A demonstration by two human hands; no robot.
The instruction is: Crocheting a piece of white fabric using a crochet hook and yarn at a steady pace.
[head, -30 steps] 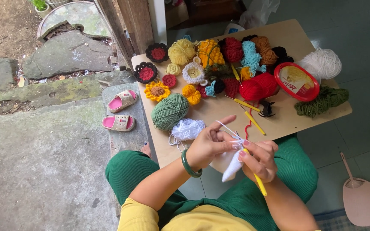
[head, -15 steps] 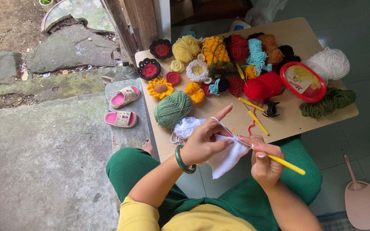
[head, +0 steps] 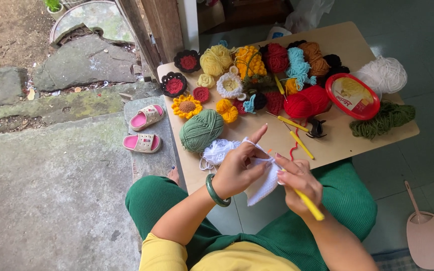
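My left hand (head: 238, 165), with a green bangle on the wrist, pinches a white crocheted piece (head: 263, 184) and has white yarn looped over its raised forefinger. My right hand (head: 300, 181) grips a yellow crochet hook (head: 310, 205), its tip at the edge of the white piece. Both hands hover over the near edge of a small wooden table (head: 332, 145), above my green-trousered lap. A loose clump of white yarn (head: 218, 150) lies on the table just left of my left hand, beside a green yarn ball (head: 201, 130).
The table carries several coloured yarn balls, crocheted flowers (head: 187, 106), two spare yellow hooks (head: 297, 133), a red-rimmed round tin (head: 352, 95), white yarn (head: 383, 75) and dark green yarn (head: 383, 119). Pink sandals (head: 144, 129) lie on the step at left. A pink dustpan (head: 430, 238) rests at lower right.
My right hand has swung the yellow hook so its handle now points down toward my lap instead of out to the right. My left hand has kept hold of the white piece.
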